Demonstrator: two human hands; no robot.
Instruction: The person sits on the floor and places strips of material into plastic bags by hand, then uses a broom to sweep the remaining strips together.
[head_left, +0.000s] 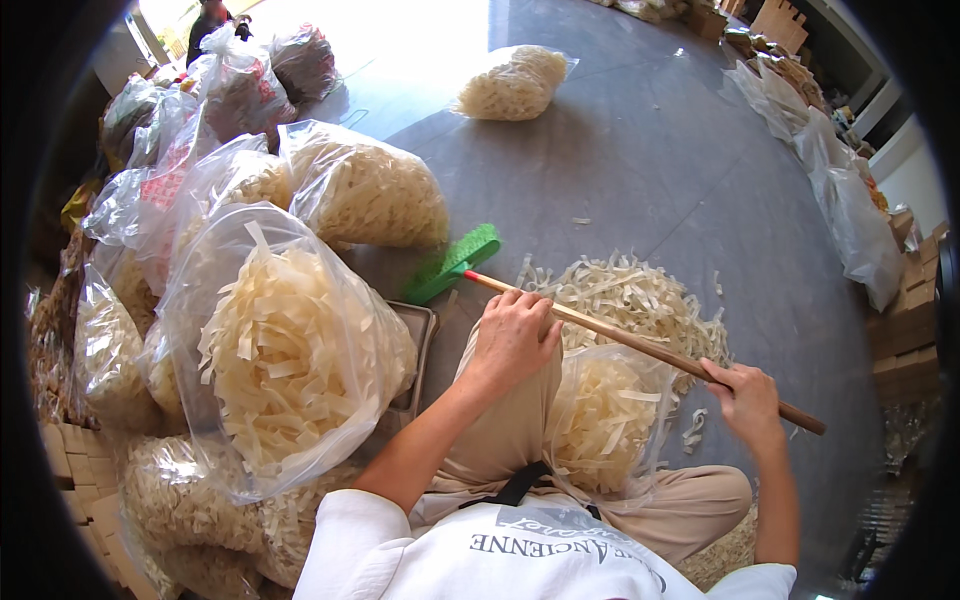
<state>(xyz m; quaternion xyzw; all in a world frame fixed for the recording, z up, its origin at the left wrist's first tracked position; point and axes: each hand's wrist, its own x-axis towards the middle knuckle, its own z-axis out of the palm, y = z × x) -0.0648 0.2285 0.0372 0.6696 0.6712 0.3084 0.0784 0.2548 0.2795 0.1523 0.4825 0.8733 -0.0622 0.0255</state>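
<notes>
A broom with a green plastic head and a wooden handle slants across in front of me. Its bristle end lies toward the left and the bare end toward the lower right. My left hand is closed over the handle near the head, above my raised knee. Farther down the shaft, my right hand grips it. Beneath and beyond the handle lies a loose pile of pale flat strips. Between my legs, an unsealed clear plastic bag holds similar yellowish strips.
At my left, a large open bag of strips leans by a metal-edged tray. More filled bags crowd behind it. One bag lies farther out on the grey floor. Cartons line the right; a person is far left.
</notes>
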